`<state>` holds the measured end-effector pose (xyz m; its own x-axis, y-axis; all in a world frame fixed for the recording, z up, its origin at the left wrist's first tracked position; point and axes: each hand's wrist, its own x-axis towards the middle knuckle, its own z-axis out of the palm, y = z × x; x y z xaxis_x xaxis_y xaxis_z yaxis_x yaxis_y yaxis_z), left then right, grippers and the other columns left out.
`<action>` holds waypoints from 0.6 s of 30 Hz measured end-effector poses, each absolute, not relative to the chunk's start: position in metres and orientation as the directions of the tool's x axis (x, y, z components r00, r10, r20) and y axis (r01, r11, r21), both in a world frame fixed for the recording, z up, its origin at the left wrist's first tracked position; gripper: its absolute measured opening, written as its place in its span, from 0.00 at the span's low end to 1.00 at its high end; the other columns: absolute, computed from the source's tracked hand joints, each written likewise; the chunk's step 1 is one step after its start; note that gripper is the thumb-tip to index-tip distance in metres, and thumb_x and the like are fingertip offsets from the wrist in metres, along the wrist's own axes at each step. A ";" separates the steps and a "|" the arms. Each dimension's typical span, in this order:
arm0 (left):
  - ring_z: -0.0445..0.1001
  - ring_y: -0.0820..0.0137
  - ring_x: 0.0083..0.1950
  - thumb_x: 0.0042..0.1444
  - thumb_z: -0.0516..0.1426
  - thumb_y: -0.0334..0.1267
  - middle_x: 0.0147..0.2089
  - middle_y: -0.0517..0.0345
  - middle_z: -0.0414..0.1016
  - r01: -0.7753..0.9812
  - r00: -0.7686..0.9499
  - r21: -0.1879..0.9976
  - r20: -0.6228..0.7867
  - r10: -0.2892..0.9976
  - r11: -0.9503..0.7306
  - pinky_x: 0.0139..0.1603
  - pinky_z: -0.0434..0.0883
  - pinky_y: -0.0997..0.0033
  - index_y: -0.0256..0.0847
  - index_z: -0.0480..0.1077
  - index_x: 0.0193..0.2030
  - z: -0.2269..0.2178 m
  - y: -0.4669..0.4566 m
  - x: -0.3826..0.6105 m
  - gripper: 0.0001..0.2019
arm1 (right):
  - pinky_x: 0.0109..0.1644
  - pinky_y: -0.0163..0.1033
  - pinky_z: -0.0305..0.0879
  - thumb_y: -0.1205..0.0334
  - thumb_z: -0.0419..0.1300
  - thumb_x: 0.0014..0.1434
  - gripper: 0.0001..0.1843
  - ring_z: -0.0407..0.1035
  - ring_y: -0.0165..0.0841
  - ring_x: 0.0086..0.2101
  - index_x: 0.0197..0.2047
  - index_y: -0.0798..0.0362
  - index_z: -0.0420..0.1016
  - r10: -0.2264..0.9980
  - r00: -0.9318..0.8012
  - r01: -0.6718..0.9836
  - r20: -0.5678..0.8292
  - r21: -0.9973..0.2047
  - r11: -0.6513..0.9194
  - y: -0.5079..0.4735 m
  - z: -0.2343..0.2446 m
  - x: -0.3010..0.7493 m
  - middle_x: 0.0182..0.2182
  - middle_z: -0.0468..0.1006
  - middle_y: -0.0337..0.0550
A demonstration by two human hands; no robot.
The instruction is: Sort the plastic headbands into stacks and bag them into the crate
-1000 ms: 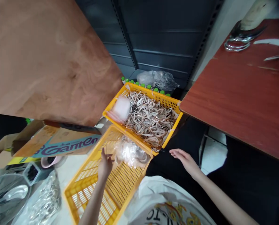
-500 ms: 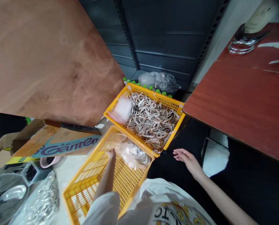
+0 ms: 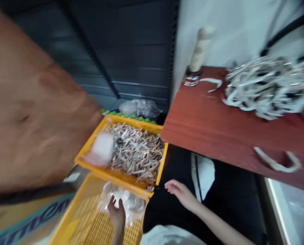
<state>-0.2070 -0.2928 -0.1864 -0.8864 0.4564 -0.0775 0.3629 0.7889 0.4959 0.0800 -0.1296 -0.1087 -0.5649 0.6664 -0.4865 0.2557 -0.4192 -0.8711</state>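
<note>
beyond left hand [image 3: 117,214]: far yellow basket [image 3: 139,121], filled with pale curved pieces [image 3: 136,153]; white packet [image 3: 100,149] at its left end. behind basket: row of green caps [image 3: 126,115], crumpled clear bag [image 3: 140,108], dark metal shelving [image 3: 131,58]. up and right of right hand [image 3: 179,194]: red-brown table [image 3: 205,126] bearing a heap of pale strips [image 3: 266,86], two loose curved strips [image 3: 274,162] near its front edge, metal rings [image 3: 191,80] and a pale cylinder [image 3: 201,47] at its far corner. left of left hand: wooden board [image 3: 31,119], lettered cardboard box [image 3: 31,217] under it. frame blurred.

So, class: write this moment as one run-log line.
left hand: on clear bag in near basket, grip unclear | right hand: open, beside far basket | view: blurred
</note>
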 end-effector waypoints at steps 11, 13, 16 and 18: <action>0.77 0.58 0.49 0.60 0.54 0.34 0.48 0.59 0.77 0.738 -0.214 0.646 0.499 0.840 -0.196 0.48 0.78 0.50 0.64 0.66 0.59 -0.070 -0.116 -0.082 0.23 | 0.53 0.40 0.67 0.53 0.55 0.67 0.14 0.73 0.36 0.46 0.49 0.48 0.77 0.904 -0.422 0.485 0.066 -0.826 0.287 0.013 0.069 0.223 0.46 0.80 0.43; 0.77 0.62 0.50 0.60 0.53 0.30 0.50 0.57 0.77 0.720 -0.063 0.599 0.560 0.826 -0.351 0.49 0.78 0.56 0.59 0.67 0.60 -0.051 -0.095 -0.054 0.23 | 0.51 0.42 0.68 0.55 0.54 0.67 0.15 0.74 0.38 0.45 0.51 0.51 0.76 0.969 -0.159 0.668 0.189 -0.702 0.247 0.054 0.066 0.245 0.46 0.80 0.46; 0.76 0.64 0.55 0.61 0.53 0.29 0.53 0.53 0.76 0.678 0.105 0.543 0.595 0.797 -0.495 0.55 0.76 0.60 0.50 0.68 0.59 -0.033 -0.073 -0.019 0.21 | 0.49 0.43 0.68 0.63 0.53 0.66 0.16 0.74 0.41 0.45 0.54 0.55 0.73 0.974 -0.033 0.928 0.222 -0.355 0.112 0.107 0.060 0.253 0.49 0.79 0.52; 0.73 0.64 0.59 0.62 0.53 0.29 0.56 0.51 0.74 0.665 0.166 0.538 0.569 0.806 -0.517 0.59 0.74 0.58 0.47 0.68 0.60 -0.028 -0.063 -0.001 0.20 | 0.47 0.42 0.67 0.65 0.54 0.65 0.16 0.75 0.44 0.44 0.54 0.57 0.72 0.987 -0.011 0.991 0.162 -0.131 0.032 0.131 0.061 0.248 0.47 0.79 0.55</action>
